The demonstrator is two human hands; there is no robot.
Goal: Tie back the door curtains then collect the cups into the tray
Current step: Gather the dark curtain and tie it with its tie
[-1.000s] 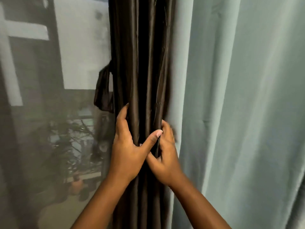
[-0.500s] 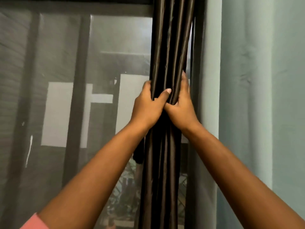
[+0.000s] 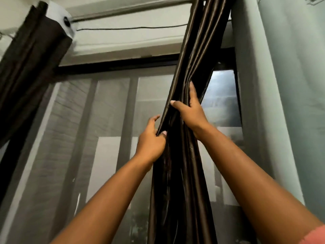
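Change since half a second ago: the view has tipped sharply upward, the hands that were pressed together at one height on the gathered curtain have separated, and the right hand now sits higher than the left. Item, dark brown curtain (image 3: 186,155): satin-like, bunched into a narrow column of folds, hanging from the top of the frame at a slant and running down between the two forearms to the bottom edge, right of centre before the door. Item, left hand (image 3: 152,138): raised, thumb and curled fingers pinching the left edge fold of the curtain, below the other hand. Item, right hand (image 3: 190,110): raised higher, thumb across the front of the bundle and fingers wrapped round behind it, gripping the folds; the two hands are near each other but not touching. Item, second dark curtain (image 3: 29,59): gathered at the upper left, blurred, well apart from the first. Item, pale teal curtain (image 3: 290,103): hanging at the right, just beside the dark bundle. Item, glazed door (image 3: 109,120): dark frame with vertical bars, greyish screened glass showing pale rectangles beyond. Item, thin black cord (image 3: 130,29): running across the light wall above the door frame. Item, pink sleeve (image 3: 314,235): edge showing at the lower right corner.
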